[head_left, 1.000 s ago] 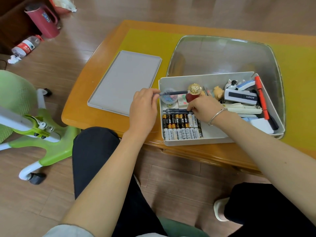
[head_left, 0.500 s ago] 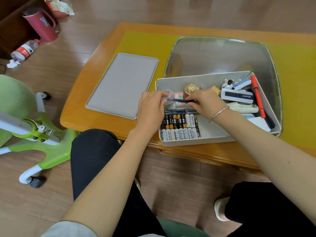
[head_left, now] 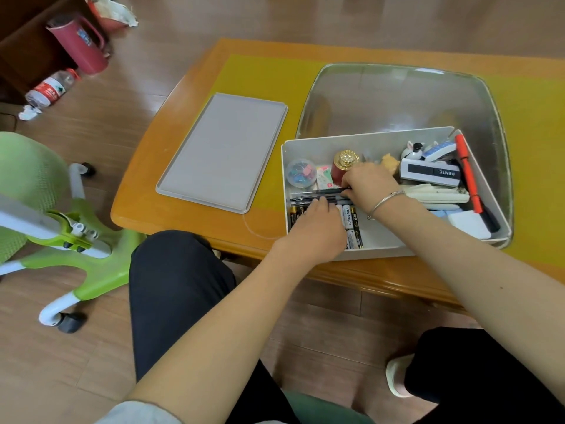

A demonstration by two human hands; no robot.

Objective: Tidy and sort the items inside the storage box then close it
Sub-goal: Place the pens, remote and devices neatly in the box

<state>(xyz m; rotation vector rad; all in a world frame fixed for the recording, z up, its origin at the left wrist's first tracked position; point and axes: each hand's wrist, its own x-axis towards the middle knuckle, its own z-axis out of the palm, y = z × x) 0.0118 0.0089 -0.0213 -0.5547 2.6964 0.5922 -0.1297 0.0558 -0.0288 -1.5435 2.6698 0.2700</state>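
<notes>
pen [head_left: 318, 191] lowered into box [head_left: 382, 249], left hand [head_left: 315, 228] over batteries [head_left: 351, 221]

My arms are bare from the hands up past the elbows, and a pale grey sleeve [head_left: 134, 413] shows only at the very top of my left arm. On my right wrist I wear a thin silver bangle [head_left: 385, 201], a plain band with no charms I can make out. My legs are in dark, near-black trousers [head_left: 180, 289], and a light-coloured slipper [head_left: 395, 377] covers my right foot.

Matt plastic storage box [head_left: 360, 142], glossy (lacquered) wooden table [head_left: 171, 209], metal bracelet [head_left: 385, 201]
</notes>
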